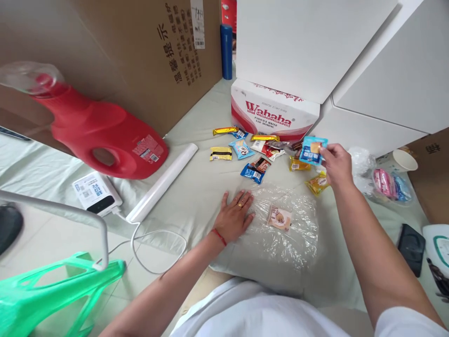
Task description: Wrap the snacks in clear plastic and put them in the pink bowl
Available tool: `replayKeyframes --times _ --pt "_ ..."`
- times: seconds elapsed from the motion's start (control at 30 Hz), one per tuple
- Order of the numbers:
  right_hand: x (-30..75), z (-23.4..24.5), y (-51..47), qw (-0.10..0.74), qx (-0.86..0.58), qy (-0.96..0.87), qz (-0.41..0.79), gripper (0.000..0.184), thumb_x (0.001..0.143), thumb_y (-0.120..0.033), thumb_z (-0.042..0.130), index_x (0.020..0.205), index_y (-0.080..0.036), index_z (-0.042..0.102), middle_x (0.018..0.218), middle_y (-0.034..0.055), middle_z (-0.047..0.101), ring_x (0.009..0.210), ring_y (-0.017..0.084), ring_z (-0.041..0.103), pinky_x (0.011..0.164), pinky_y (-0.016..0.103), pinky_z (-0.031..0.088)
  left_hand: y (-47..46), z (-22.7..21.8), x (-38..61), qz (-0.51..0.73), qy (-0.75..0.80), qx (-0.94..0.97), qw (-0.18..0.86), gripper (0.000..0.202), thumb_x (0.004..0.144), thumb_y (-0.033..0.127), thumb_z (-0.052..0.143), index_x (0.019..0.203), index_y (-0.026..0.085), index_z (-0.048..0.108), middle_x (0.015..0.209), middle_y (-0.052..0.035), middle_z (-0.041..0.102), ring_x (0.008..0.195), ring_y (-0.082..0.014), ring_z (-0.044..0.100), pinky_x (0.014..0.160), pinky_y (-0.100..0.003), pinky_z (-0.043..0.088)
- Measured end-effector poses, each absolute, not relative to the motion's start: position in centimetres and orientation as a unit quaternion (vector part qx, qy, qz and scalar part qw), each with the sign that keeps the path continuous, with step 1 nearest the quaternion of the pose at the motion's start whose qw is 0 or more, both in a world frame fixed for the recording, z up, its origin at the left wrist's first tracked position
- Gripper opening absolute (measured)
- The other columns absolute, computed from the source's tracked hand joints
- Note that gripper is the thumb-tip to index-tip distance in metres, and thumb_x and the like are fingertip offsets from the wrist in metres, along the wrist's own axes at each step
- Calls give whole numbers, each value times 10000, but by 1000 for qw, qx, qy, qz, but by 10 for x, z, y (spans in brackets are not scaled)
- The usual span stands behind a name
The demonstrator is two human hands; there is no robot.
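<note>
My right hand (337, 161) pinches a blue snack packet (313, 150) by its edge, raised over the right end of the scattered snacks. Flat on the cloth, with fingers spread, my left hand (235, 216) touches the left edge of a clear plastic bag (298, 238). A pink snack packet (279, 218) lies at the middle of that bag. Beyond the bag are several wrapped snacks, among them a yellow packet (220, 153), a light blue packet (242, 149), a red and white packet (268, 150) and a dark blue packet (252, 173). A golden packet (317, 183) sits below my right hand.
A Wahaha carton (273, 112) stands behind the snacks. Leftward are a red detergent bottle (115, 135), a white tube (163, 182), a power bank (96, 193) with a cable and a green stool (59, 285). Rightward are a paper cup (403, 161), a tub of packets (393, 187) and a phone (411, 249).
</note>
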State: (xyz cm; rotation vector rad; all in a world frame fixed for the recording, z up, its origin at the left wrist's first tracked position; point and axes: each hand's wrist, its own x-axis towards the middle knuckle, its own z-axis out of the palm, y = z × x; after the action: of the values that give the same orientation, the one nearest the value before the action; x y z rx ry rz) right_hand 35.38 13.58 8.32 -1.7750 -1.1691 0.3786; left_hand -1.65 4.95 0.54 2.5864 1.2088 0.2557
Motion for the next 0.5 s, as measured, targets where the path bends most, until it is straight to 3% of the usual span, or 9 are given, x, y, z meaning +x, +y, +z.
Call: replayKeyframes --times 0.07,0.13,0.23,0.33,0.4,0.5 --pt "353 86 90 511 -707 -442 209 330 798 -523 712 886 -225 600 781 -6 611 698 167 586 648 306 512 49 6 -16 90 419 893 138 565 1055 467 361 1584 280 427 1645 -84 421 1542 -309 360 1280 -665 133" --pt "341 87 44 488 -714 -459 203 330 792 -517 737 863 -218 617 764 -6 617 677 160 582 646 304 513 49 5 -15 93 419 892 140 565 1054 463 366 1584 277 424 1646 -88 420 1545 -307 353 1282 -661 112" --pt "307 83 -13 408 -724 -547 102 283 904 -501 659 901 -218 665 875 45 688 795 199 641 739 345 545 49 3 -14 92 418 892 144 565 1059 463 357 1586 268 415 1659 -85 397 1555 -295 331 1284 -658 62" --pt "267 71 -44 324 -670 -669 -1 215 1011 -372 551 939 -230 695 996 79 715 952 221 652 868 371 532 49 1 -14 86 418 894 139 566 1061 466 349 1585 262 415 1663 -83 387 1557 -288 328 1284 -653 44" --pt "247 58 -53 255 -618 -744 -15 210 1030 -300 528 950 -227 708 1029 82 717 965 222 630 868 372 508 48 1 -13 84 420 894 130 571 1063 469 338 1585 251 416 1663 -86 386 1556 -287 328 1285 -647 52" --pt "233 42 -55 162 -575 -801 16 200 1010 -362 593 1032 -210 721 1137 102 696 985 249 579 856 394 478 48 1 -13 83 422 895 120 577 1067 466 322 1591 238 406 1666 -84 381 1558 -285 325 1283 -648 67"
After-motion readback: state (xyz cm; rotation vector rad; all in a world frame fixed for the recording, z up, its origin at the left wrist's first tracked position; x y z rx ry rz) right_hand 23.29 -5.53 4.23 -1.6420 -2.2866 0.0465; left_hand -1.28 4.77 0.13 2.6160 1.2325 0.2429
